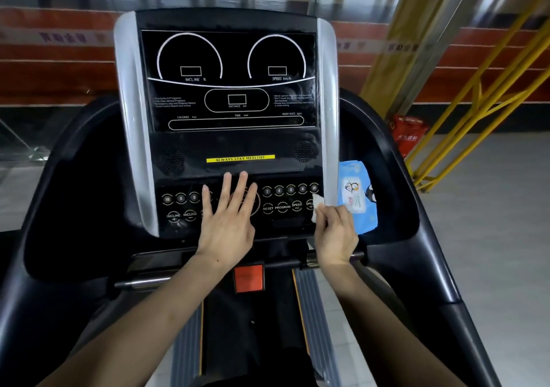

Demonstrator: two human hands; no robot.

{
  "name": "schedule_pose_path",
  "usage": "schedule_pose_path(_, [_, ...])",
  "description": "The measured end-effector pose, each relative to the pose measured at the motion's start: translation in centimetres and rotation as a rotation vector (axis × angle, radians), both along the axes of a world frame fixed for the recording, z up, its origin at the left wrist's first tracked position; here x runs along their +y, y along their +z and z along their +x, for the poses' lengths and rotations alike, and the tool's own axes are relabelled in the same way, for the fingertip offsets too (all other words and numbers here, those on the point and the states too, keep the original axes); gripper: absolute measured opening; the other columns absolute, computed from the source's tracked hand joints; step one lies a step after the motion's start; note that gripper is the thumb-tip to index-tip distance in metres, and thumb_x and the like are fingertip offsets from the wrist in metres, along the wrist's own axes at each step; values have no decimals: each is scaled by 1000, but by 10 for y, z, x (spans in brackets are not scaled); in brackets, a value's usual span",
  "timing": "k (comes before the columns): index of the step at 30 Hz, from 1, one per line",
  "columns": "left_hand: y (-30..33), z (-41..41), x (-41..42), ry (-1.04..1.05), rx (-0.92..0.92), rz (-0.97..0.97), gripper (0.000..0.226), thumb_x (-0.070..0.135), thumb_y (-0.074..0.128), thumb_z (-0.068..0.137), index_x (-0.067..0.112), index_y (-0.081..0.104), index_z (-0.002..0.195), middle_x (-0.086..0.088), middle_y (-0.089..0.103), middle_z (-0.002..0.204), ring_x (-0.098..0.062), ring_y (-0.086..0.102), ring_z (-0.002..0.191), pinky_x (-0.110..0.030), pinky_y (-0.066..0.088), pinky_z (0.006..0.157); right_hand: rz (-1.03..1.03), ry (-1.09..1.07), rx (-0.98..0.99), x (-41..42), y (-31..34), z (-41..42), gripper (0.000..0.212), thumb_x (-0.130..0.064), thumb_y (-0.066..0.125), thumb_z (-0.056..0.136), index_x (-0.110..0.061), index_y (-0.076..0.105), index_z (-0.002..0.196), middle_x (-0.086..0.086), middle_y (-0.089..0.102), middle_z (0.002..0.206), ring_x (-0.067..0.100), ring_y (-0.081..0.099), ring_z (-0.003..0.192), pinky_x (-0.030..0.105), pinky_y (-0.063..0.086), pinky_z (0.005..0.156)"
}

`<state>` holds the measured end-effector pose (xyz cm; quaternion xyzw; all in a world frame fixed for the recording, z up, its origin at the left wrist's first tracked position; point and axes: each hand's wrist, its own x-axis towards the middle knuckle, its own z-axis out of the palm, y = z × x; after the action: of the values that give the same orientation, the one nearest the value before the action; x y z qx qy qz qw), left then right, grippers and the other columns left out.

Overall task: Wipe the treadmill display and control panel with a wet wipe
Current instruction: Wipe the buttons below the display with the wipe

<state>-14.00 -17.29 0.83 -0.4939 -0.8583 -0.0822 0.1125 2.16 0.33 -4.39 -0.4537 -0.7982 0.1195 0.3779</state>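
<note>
The treadmill's black display [229, 80] with two dial outlines fills the upper middle of the head view. Below it lies the control panel [282, 202] with round buttons. My left hand [227, 217] rests flat on the panel's centre, fingers spread, holding nothing. My right hand [334, 233] is at the panel's right edge, pinching a small white wet wipe [318, 205] against the buttons near the silver trim. A blue pack of wet wipes [357, 196] lies in the right tray just behind that hand.
Silver trim strips [134, 125] frame the console. Black handrails [440, 238] curve down both sides. A red safety key block [249, 278] sits below the panel above the belt. Yellow railings [476, 95] and a red box [407, 132] stand to the right.
</note>
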Motion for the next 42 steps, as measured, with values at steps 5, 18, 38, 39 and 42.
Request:
schedule_pose_path(5, [2,1,0,6,-6,-6,83,25,57,96,17,15,166,-8,-4,176,-33,-12,161,-70,3,125,16,9,35,-4,1,-10,9,-16,79,93,-11,75,86,5,61,84,28,63,81,41,54,52])
schedule_pose_path(18, [-5,-6,-15,30,-9,-35,83,26,55,96,17,12,166,-6,-9,175,-33,-13,161,-70,5,125,135,-37,19,0,10,-24,9,-9,77,93,-7,74,84,9,60,82,32,63,80,42,54,49])
schedule_pose_path(38, [-11,-37,-72,107,-36,-5,83,25,57,95,16,15,166,-14,-4,175,-35,-10,161,-63,3,128,187,341,-63,-106,18,-101,13,-28,73,94,-19,79,87,0,63,83,23,60,78,31,47,51])
schedule_pose_path(39, [-11,-39,-75,104,-38,-5,83,25,57,96,16,14,166,-14,-5,175,-35,-12,161,-63,3,128,189,332,-78,-100,16,-97,13,-28,74,94,-19,79,86,0,64,83,24,61,79,32,48,51])
schedule_pose_path(42, [-11,-45,-82,94,-51,0,82,24,54,96,17,12,166,-15,-6,175,-36,-13,160,-65,2,127,161,144,-49,-67,16,-64,28,-35,62,98,-17,76,81,2,63,81,28,62,78,34,50,50])
